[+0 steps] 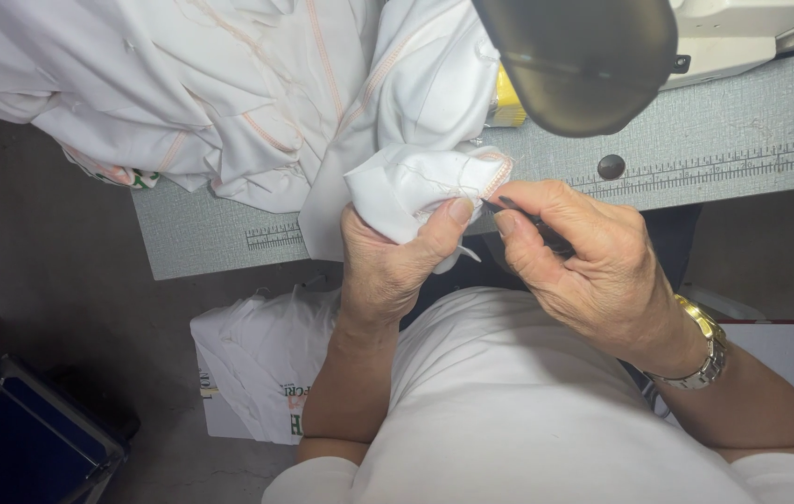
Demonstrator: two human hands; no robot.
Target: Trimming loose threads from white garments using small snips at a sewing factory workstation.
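My left hand (387,261) grips a bunched fold of white fabric (415,182) with orange-stitched seams, thumb pressed on the cloth near the seam edge. My right hand (593,261) pinches a small dark pointed tool (518,213), its tip touching the fabric at the seam just beside my left thumb. A gold watch (705,350) is on my right wrist. The rest of the white garment (229,93) lies piled over the grey table (695,131) at the upper left.
A dark lamp shade (583,56) hangs over the table, with a white sewing machine (751,33) behind it. A ruler strip runs along the table's edge. A white bag (261,364) and a blue case (33,439) sit on the floor at left.
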